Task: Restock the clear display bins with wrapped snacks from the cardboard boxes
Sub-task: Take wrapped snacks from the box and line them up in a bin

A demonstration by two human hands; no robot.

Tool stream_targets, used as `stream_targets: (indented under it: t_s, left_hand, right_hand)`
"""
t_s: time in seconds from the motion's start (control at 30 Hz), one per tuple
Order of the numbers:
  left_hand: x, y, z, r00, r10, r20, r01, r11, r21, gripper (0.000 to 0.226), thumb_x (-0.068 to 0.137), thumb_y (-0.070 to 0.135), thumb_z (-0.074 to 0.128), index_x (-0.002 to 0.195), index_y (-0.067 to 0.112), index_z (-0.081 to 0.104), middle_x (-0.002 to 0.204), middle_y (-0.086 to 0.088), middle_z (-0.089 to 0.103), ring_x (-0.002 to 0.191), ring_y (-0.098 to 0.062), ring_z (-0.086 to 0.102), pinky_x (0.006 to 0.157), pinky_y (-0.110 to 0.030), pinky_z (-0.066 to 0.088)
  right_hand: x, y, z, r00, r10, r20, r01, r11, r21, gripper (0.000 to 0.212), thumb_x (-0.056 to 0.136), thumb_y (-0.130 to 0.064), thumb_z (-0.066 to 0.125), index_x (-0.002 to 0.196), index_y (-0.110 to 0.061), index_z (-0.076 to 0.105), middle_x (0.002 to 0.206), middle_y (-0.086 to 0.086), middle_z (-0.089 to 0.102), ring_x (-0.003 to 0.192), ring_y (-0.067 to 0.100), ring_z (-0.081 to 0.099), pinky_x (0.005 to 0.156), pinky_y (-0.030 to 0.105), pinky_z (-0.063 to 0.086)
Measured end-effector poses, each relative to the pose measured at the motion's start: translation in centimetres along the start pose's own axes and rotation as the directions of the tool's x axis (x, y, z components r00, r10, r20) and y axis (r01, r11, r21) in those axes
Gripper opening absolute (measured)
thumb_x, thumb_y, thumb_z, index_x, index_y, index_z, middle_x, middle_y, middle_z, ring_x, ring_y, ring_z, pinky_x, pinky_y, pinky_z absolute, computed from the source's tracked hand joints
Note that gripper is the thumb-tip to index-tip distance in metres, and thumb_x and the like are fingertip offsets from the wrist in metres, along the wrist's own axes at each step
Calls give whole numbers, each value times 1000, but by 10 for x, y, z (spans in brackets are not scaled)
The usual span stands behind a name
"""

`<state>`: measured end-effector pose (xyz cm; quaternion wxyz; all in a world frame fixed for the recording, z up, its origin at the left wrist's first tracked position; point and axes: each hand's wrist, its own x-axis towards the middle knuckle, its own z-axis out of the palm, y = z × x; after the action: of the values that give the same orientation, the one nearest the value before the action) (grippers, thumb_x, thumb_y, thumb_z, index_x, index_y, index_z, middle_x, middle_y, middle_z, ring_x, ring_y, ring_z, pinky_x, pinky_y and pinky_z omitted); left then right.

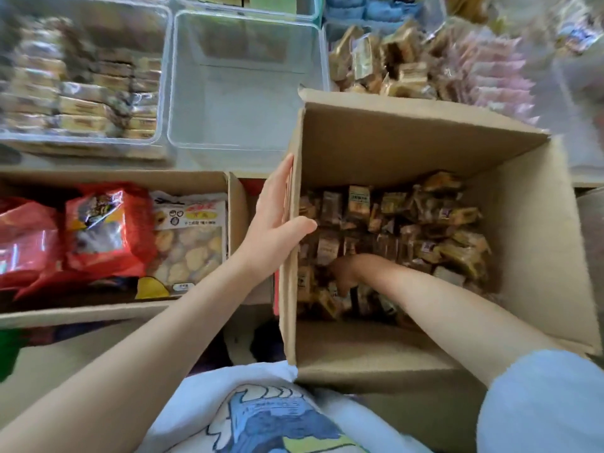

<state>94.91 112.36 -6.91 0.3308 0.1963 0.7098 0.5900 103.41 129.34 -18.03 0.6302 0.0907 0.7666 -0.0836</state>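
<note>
Left hand (274, 220) flat on the outside of the big cardboard box (539, 243), fingers straight, thumb hooked over its left wall. Right hand (346, 273) deep inside, down among the wrapped snacks (441, 230); cannot tell what the fingers hold. Clear bin (242, 99) just behind the box, left of it
</note>
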Motion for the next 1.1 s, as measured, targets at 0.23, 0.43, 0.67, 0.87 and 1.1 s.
stream_targets:
  t_s: [0.23,0.43,0.67,0.87,1.1]
  left_hand:
    - [0,4,9,1000,-8,-29,8,1000,-13,93,73,40,60,156,41,18,160,13,28,147,-15,28,117,-58,31]
    - [-1,15,-1,1000,-29,-7,29,1000,11,87,77,40,63,155,41,25,157,12,35,142,-8,35,114,-50,40]
    - [4,50,-47,999,17,-39,-26,967,-253,61,78,54,67,130,24,59,121,6,70,114,-12,65,95,-33,52]
    - [20,61,-136,983,77,-166,-128,938,-321,45,70,29,79,113,22,67,103,-1,74,96,-16,68,85,-31,55]
    - [42,19,-289,974,131,-185,-130,991,17,58,76,14,87,121,43,63,93,9,61,77,-3,64,76,-28,54]
  right_hand:
    - [-5,16,3,987,-79,-139,95,989,117,47,92,-26,66,137,-20,54,133,5,59,110,22,60,83,31,52]
    - [-98,58,-79,893,-135,-430,402,670,624,27,89,-30,71,111,-15,62,108,15,71,81,21,63,68,34,48]
    - [-205,10,-111,603,-146,-784,785,-66,616,28,96,-25,60,120,-11,55,101,8,68,84,21,61,53,20,45]
    - [-204,-89,-155,527,-134,-839,829,300,472,30,98,-17,62,127,-16,60,111,5,72,96,15,66,78,31,53]
    - [-156,-206,-231,440,-139,-887,753,595,280,23,85,-12,77,104,-24,71,96,-5,74,87,0,66,78,12,49]
